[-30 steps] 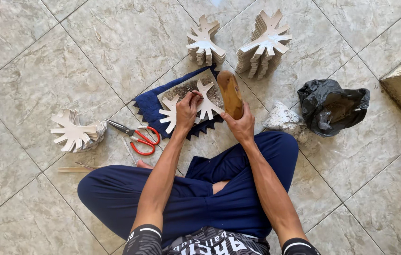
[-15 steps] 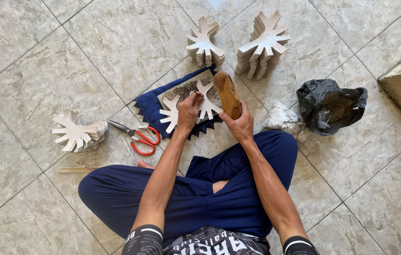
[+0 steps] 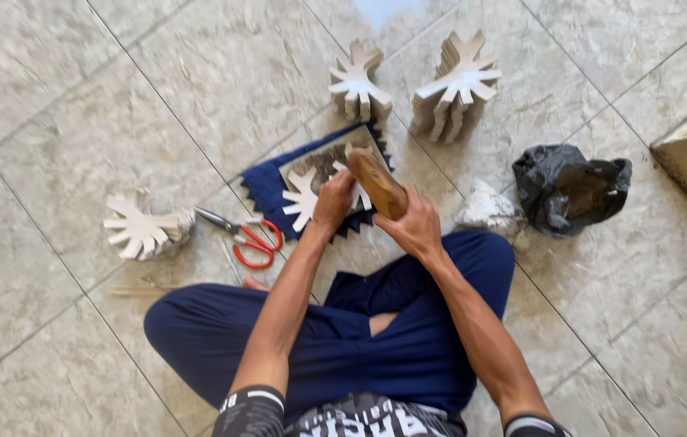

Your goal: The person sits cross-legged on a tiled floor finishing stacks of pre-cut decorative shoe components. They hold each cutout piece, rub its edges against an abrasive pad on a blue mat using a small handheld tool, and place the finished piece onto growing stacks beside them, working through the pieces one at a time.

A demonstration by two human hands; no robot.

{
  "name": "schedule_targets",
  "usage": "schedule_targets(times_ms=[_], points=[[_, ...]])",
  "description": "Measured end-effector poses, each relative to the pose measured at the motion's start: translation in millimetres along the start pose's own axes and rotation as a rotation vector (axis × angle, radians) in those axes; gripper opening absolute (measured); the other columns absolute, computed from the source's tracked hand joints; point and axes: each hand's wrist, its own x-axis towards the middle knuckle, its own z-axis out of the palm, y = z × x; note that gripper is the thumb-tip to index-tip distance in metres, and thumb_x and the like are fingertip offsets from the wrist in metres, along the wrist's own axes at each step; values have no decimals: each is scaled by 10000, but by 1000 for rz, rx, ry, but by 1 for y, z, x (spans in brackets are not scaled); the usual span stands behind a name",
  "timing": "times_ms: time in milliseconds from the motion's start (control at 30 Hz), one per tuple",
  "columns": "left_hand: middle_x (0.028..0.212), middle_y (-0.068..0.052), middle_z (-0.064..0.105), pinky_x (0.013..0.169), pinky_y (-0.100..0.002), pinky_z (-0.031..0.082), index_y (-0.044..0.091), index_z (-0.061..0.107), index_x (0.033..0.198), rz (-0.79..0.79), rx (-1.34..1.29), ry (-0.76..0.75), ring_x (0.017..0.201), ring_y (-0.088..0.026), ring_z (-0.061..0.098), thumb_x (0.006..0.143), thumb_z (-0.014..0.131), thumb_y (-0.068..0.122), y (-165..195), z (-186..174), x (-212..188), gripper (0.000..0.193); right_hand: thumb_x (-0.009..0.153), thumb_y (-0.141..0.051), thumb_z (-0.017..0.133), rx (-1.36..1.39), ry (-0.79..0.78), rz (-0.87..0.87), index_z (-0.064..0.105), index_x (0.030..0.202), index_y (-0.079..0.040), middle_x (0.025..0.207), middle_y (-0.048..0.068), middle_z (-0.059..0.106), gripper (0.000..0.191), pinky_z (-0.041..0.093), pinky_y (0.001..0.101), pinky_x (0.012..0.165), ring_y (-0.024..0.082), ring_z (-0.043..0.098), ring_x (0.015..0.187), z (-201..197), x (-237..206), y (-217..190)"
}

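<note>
Leaf-shaped cutouts [image 3: 304,202], pale and many-fingered, lie on a flat grey board [image 3: 321,162] that rests on a dark blue cloth [image 3: 266,190], all on the tiled floor [image 3: 116,105] just ahead of our crossed legs in blue trousers [image 3: 376,348]. Our left hand [image 3: 333,202] presses down on the cutouts with its fingers curled over them, so the pale shapes show to the left of the hand and partly under it. Our right hand [image 3: 418,229] sits just beside the left, to its right, and is wrapped tightly around the lower end of a brown wooden mallet [image 3: 376,182], whose rounded head slants up and away over the board, right above the cutouts. Left of the cloth, red-handled scissors [image 3: 248,236] lie on the floor with their blades pointing away to the left, and further left sits a small stack of the same pale shapes [image 3: 142,226]; a thin wooden stick [image 3: 137,290] lies near our left knee. Toward the far edge of the floor two taller stacks stand side by side, a smaller one [image 3: 357,82] and a larger one [image 3: 455,85]. To the right of our right hand we see a crumpled whitish bag [image 3: 487,209] and, beyond it, a black plastic bag [image 3: 570,188].
</note>
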Motion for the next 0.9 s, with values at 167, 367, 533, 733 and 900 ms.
schedule_targets(times_ms=[167,367,533,733,900], points=[[858,-181,732,718,-423,604,26,637,1022,-522,-498,191,799,-350,740,1058,490,215,-4,-22,2,242,764,-338,864,282,120,130,592,1215,-13,1029,205,754,619,573,391,828,317,752,969,7,-18,42],[719,-207,648,631,-470,520,-32,513,875,-516,10,223,671,-380,674,991,625,217,-11,-71,-78,297,807,-339,822,465,205,265,660,1160,-9,1043,132,754,509,548,352,856,233,710,937,23,-5,67],[858,-251,681,642,-489,530,-45,533,914,-347,178,211,766,-424,675,824,786,179,-21,-62,-113,350,790,-392,838,424,239,317,677,1125,-1,1033,119,750,539,536,340,865,225,705,947,26,-4,67],[901,-185,745,653,-441,537,-32,576,916,-447,53,240,754,-365,713,958,731,168,-18,-76,-105,257,775,-436,816,437,227,340,670,1148,0,1031,132,745,592,537,343,851,232,705,944,20,-8,60],[820,-177,721,639,-424,537,-16,645,980,-404,-62,228,669,-341,693,942,736,175,13,-69,-78,214,781,-446,815,449,235,366,672,1148,8,1037,143,748,601,538,342,861,232,709,950,18,-10,56]])
